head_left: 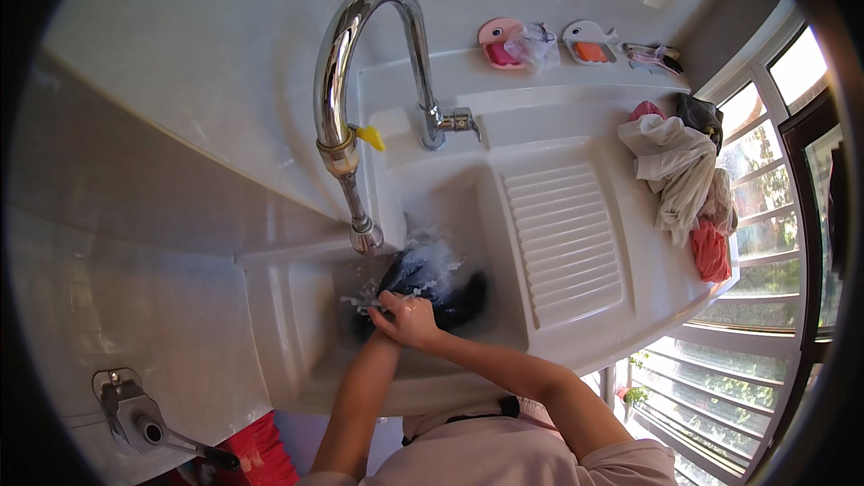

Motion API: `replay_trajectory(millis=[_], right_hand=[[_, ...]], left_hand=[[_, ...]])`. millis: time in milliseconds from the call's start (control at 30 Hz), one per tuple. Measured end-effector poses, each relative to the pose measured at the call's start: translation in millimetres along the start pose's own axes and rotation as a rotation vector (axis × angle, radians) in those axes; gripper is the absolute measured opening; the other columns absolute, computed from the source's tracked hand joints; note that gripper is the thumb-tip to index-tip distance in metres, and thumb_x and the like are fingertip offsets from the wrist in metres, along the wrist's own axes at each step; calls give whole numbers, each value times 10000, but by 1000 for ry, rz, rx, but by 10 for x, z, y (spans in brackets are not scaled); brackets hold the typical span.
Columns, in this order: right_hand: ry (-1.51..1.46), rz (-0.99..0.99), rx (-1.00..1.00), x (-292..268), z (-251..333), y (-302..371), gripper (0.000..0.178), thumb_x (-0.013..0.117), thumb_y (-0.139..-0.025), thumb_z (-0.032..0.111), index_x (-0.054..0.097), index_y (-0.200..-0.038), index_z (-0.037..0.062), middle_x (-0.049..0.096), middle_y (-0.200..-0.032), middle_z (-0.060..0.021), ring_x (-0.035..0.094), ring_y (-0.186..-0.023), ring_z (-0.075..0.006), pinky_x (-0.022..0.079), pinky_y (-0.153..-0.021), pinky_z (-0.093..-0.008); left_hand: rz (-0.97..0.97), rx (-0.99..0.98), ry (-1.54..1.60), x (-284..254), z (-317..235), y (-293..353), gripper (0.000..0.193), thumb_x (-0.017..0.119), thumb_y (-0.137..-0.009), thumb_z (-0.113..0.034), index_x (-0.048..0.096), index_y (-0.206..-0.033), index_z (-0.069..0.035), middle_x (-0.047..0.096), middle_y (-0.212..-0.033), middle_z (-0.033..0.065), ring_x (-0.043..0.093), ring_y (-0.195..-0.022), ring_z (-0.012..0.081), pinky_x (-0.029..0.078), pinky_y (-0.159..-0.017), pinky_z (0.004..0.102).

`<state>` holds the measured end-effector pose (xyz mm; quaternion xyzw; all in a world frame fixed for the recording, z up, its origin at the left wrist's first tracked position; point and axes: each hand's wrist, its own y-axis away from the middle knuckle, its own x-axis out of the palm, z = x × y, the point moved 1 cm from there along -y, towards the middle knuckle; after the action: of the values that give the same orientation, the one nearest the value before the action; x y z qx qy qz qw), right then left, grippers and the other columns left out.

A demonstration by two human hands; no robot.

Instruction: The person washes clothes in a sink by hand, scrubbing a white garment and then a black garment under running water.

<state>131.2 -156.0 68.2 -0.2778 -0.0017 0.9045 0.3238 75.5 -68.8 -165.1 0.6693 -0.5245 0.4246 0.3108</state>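
Observation:
Dark cloth [459, 301] lies in the water of the white sink basin [504, 324], directly below the faucet's nozzle [367, 238]. Splashing, foamy water [427, 265] covers part of it. My right hand [412, 319] is closed over the end of my left forearm [371, 373], at the near edge of the cloth. Its fingers curl inward, and what lies in them is hidden. Beneath it, my left hand is mostly covered by the right hand and the splashing water, so its fingers cannot be made out.
A ribbed washboard [567, 243] is built in right of the basin. Crumpled pale garments [670, 162] and a coral cloth [711, 252] lie on the right ledge. Whale-shaped soap dishes [589, 43] stand behind. The tall chrome faucet [328, 81] arches over the basin's left side.

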Motion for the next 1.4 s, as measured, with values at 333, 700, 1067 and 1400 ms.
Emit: replay_trajectory(millis=[333, 700, 1067, 1400], right_hand=[[381, -326, 277, -267, -1638, -497, 216, 622, -817, 270, 600, -818, 55, 574, -959, -194, 594, -804, -368, 481, -640, -456], [510, 199, 436, 153, -2136, -39, 334, 566, -830, 239, 533, -1124, 84, 589, -1014, -184, 582, -865, -390, 476, -718, -487], [22, 14, 546, 188, -1040, -198, 332, 572, -810, 258, 463, -1067, 79, 574, -997, -218, 566, -866, -447, 441, -748, -541], [375, -153, 146, -164, -881, -481, 186, 642, -765, 266, 560, -760, 98, 604, -671, -122, 594, -611, -364, 475, -569, -469]], left_hand=[[-761, -312, -115, 1138, -547, -259, 385, 611, -844, -323, 576, -1137, -74, 596, -1146, 41, 542, -1078, 202, 438, -916, 372], [-1076, -320, -552, 341, -233, -195, 408, 610, -838, -268, 542, -1178, -52, 574, -1125, 74, 515, -1062, 220, 408, -902, 341], [-558, -241, 13, 560, -220, -391, 463, 519, -887, -434, 534, -1182, -78, 569, -1122, 66, 538, -1019, 229, 410, -930, 349], [-797, -334, -9, 1370, -332, -393, 512, 505, -899, -457, 488, -1260, -94, 535, -1248, 56, 533, -1102, 228, 411, -968, 403]])
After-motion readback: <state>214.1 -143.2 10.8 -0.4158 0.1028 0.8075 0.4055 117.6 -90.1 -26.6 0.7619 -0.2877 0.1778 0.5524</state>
